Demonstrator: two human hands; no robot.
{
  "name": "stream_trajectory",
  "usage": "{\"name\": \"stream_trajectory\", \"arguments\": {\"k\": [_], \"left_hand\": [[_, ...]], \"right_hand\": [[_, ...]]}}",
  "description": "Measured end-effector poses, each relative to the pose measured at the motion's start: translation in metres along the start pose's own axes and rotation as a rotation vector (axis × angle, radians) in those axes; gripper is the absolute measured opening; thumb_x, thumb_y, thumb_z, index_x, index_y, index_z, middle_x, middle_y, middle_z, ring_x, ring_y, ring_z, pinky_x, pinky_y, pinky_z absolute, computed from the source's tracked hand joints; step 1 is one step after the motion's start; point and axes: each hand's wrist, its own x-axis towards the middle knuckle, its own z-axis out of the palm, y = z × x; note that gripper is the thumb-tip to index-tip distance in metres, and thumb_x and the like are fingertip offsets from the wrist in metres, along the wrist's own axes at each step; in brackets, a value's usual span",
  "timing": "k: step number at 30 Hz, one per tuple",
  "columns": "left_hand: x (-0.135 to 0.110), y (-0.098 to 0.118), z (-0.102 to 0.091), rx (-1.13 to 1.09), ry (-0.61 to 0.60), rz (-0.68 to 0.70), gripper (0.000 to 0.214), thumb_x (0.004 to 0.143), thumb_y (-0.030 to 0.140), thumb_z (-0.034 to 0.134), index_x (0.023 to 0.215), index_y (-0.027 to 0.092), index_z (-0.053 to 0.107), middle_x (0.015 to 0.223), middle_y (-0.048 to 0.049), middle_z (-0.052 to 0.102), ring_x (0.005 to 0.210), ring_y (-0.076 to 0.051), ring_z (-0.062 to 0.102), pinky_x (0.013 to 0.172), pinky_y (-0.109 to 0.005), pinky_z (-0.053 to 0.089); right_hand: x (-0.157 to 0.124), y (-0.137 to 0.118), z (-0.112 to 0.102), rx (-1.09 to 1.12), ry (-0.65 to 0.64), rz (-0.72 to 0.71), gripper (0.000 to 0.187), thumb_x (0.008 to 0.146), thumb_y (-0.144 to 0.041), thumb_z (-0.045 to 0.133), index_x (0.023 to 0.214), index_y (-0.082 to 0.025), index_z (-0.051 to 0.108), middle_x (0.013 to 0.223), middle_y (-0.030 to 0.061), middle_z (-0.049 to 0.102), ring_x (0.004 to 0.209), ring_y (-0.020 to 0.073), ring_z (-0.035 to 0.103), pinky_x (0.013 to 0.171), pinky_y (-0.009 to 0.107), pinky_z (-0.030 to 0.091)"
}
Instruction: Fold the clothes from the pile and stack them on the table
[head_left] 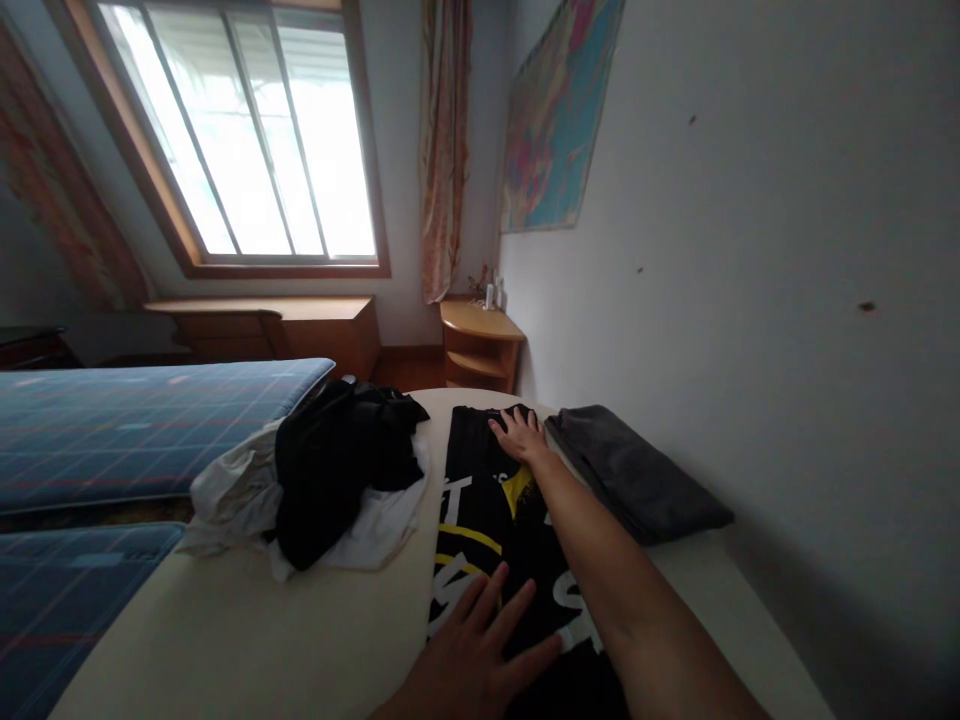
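A black T-shirt (469,455) with white letters and yellow marks lies flat in a long narrow shape on the cream-coloured table (337,640). My left hand (480,640) rests on its near part, fingers spread. At the far end my right hand (519,436) lies on the cloth with its fingers apart, the forearm stretched over the shirt's right side. Neither hand grips anything. Right of the shirt is a folded dark grey garment (634,470). To the left sits a crumpled heap of black clothing (337,470) and white clothing (386,520).
Blue plaid mattresses (150,430) stand at the left, next to the table. A white wall (787,350) with a map (559,130) runs along the right. Beyond the table's far edge are a small wooden corner shelf (484,320), a wooden desk (322,308) and a window (247,140).
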Motion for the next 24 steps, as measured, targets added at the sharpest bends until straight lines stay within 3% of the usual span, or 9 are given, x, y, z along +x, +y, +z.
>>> {"name": "stream_trajectory", "arguments": {"k": [4,8,13,18,24], "left_hand": [[-0.001,0.0,-0.004,-0.059,-0.015,-0.007,0.076,0.094,0.057,0.052,0.157,0.041,0.012,0.165,-0.0089,0.013,0.146,-0.044,0.026,0.109,-0.06,0.036],[0.0,0.004,-0.021,-0.164,-0.059,-0.033,0.081,0.09,0.07,0.048,0.157,0.04,0.015,0.165,-0.0091,0.011,0.147,-0.045,0.019,0.11,-0.063,0.033],[0.001,0.016,-0.048,-0.244,-0.092,-0.108,0.075,0.091,0.061,0.054,0.155,0.038,0.025,0.165,-0.0067,0.014,0.149,-0.042,0.017,0.113,-0.064,0.029],[0.002,0.025,-0.061,-0.273,-0.125,-0.154,0.076,0.089,0.049,0.061,0.155,0.033,0.028,0.165,-0.0076,0.016,0.15,-0.039,0.013,0.117,-0.063,0.024],[0.0,0.026,-0.061,-0.257,-0.09,-0.17,0.061,0.094,0.041,0.055,0.151,0.034,0.037,0.163,-0.0039,0.025,0.151,-0.035,0.016,0.118,-0.06,0.026]], "right_hand": [[-0.003,0.001,-0.006,0.037,0.005,-0.053,0.071,0.1,-0.065,0.014,0.155,-0.025,0.034,0.164,0.0075,0.024,0.15,0.0353,0.014,0.118,0.057,0.011],[-0.032,-0.003,-0.011,0.058,0.046,-0.128,0.061,0.105,-0.05,0.009,0.155,-0.024,0.033,0.164,0.0029,0.022,0.151,0.0273,0.016,0.121,0.049,0.013],[-0.095,-0.014,-0.012,0.036,0.08,-0.254,0.06,0.105,-0.05,0.018,0.151,-0.02,0.042,0.161,0.0078,0.031,0.149,0.0292,0.022,0.119,0.05,0.018],[-0.154,-0.017,-0.001,-0.033,0.035,-0.297,0.069,0.099,-0.063,0.031,0.154,-0.023,0.036,0.16,0.0102,0.031,0.15,0.036,0.018,0.118,0.056,0.016],[-0.17,-0.017,0.017,-0.086,0.081,-0.308,0.055,0.101,-0.041,0.037,0.153,-0.026,0.038,0.16,0.007,0.032,0.149,0.0352,0.021,0.118,0.057,0.016]]}}
